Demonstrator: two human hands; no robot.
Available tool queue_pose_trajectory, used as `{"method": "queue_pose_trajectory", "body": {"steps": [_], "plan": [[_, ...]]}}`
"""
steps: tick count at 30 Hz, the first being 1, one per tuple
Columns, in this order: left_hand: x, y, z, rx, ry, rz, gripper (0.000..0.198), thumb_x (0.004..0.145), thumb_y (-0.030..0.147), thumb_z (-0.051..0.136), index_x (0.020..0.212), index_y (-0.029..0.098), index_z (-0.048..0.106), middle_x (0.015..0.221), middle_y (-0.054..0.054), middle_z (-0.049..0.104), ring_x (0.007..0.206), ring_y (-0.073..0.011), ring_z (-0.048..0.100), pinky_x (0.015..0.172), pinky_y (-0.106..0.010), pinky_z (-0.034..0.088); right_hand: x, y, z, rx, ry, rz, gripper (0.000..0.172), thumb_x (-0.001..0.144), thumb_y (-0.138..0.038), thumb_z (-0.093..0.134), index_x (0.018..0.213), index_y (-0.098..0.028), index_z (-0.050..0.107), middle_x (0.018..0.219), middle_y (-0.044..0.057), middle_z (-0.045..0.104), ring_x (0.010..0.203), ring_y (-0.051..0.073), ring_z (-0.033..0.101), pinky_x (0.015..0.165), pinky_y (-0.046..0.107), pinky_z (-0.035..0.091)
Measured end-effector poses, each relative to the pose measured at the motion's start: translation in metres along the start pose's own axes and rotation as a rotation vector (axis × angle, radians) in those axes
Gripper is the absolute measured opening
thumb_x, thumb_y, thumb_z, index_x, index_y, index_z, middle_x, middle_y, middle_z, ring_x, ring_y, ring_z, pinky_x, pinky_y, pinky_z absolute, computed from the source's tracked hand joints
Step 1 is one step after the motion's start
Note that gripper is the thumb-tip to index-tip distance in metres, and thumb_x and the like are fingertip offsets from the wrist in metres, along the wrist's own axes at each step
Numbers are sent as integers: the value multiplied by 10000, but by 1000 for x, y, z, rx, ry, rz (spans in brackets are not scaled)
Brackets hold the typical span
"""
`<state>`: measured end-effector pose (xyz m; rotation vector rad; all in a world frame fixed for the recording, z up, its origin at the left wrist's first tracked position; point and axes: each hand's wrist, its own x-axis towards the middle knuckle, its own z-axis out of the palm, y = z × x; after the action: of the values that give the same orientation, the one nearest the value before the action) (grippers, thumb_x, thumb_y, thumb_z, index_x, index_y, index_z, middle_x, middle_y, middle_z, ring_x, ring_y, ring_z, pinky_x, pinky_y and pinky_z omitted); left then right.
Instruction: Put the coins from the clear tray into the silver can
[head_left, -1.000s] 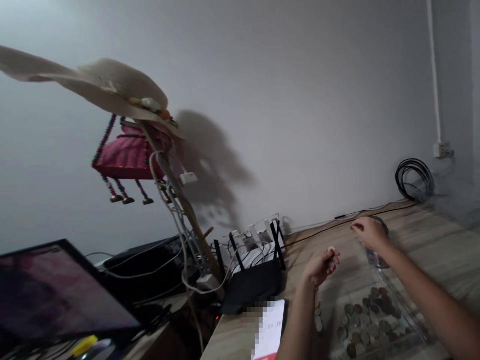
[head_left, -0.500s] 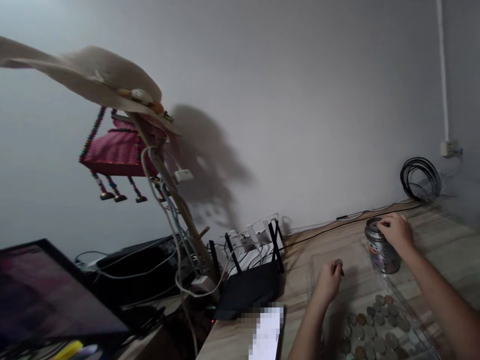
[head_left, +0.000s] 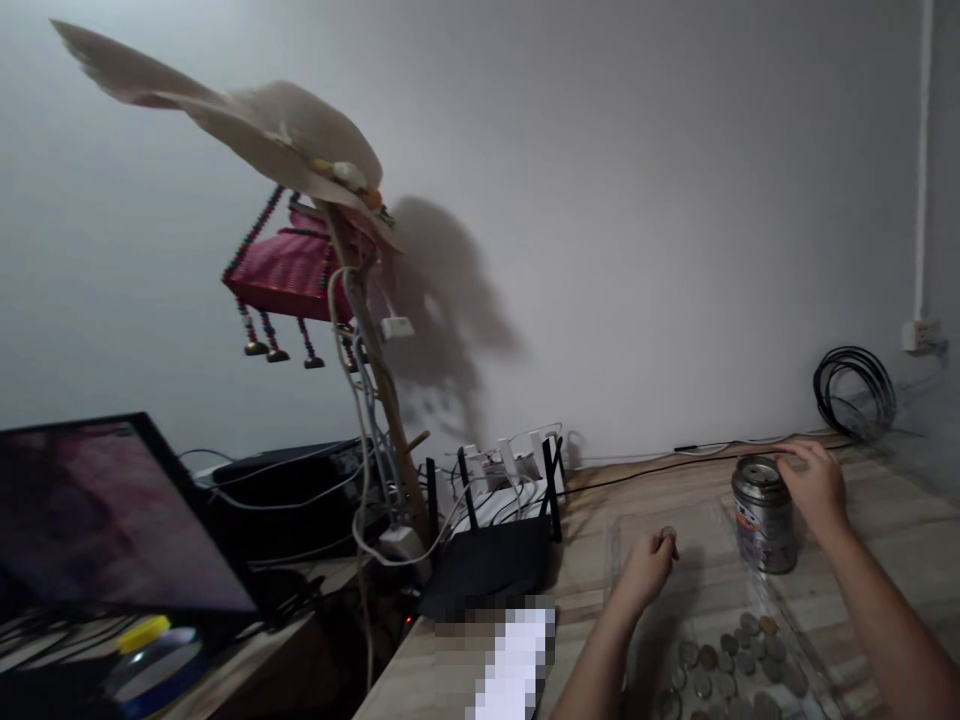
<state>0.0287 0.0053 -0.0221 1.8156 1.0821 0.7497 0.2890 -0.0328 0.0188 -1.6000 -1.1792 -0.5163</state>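
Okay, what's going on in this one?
A person is handling coins at a desk. Their left hand holds up what looks like a coin, while their right hand is at the top edge of an upright can; whether it holds anything is unclear. More coins lie spread out in front, nearer the person than the can.

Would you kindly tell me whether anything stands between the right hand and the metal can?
Nothing visible does: the right hand is close beside the metal can, at its top rim, though whether they touch is unclear.
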Motion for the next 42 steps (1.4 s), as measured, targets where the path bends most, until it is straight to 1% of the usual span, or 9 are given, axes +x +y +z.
{"method": "queue_pose_trajectory", "body": {"steps": [2,5,8,13,20,25,31,37,42], "plan": [[3,-3,1,5,0,7,255,773,297,342,561,181,422,398,70,314,401,-77,302,455,-204,205,19,11,-4,-7,-273,5,239,695,-348,494,739,-194,672,816,71,642,778,188,547,681,276,385],[6,-5,2,27,-3,45,261,776,294,335,555,180,418,405,71,316,405,-76,305,458,-204,210,45,2,-5,-190,-742,17,221,615,-399,579,717,-233,685,756,31,663,719,170,569,601,249,382],[6,-6,2,41,4,60,252,778,286,327,568,182,420,415,72,325,410,-79,310,457,-204,218,62,-21,2,-365,-938,45,188,512,-344,662,645,-212,680,672,26,657,647,161,570,551,240,369],[6,-8,0,81,47,46,241,775,256,323,572,181,430,439,64,346,450,-85,352,487,-203,240,67,-34,17,-433,-963,48,113,469,-252,686,518,-163,639,600,56,636,580,164,563,501,240,367],[4,-8,-1,212,48,115,238,764,227,327,557,180,435,459,42,376,526,-106,403,509,-211,238,53,-31,14,-422,-738,15,183,629,-141,514,736,-174,660,809,108,658,747,198,596,566,258,365],[1,-8,0,177,63,118,253,770,262,329,564,176,449,462,42,374,494,-98,391,494,-210,242,46,-35,8,-416,-691,-46,151,642,-142,508,681,-176,650,752,101,654,721,197,592,577,262,351],[3,-8,1,-64,-62,-66,223,781,314,322,666,177,457,404,83,318,333,-68,283,404,-196,208,0,-70,10,-102,-393,-171,279,796,-294,369,800,-205,634,816,66,646,757,172,574,628,256,378],[-2,-7,-2,-268,-172,-96,213,744,376,400,724,171,454,481,81,390,332,-40,334,374,-174,230,-80,-93,47,409,-778,-269,319,797,-310,387,975,-191,624,949,73,645,812,171,575,713,265,411],[-4,-2,-4,-248,-130,-200,136,704,199,361,746,159,484,483,68,403,333,-44,337,369,-179,237,-79,-85,53,468,-789,-248,231,752,-221,441,710,-187,666,719,38,651,705,157,565,660,255,411]]}}
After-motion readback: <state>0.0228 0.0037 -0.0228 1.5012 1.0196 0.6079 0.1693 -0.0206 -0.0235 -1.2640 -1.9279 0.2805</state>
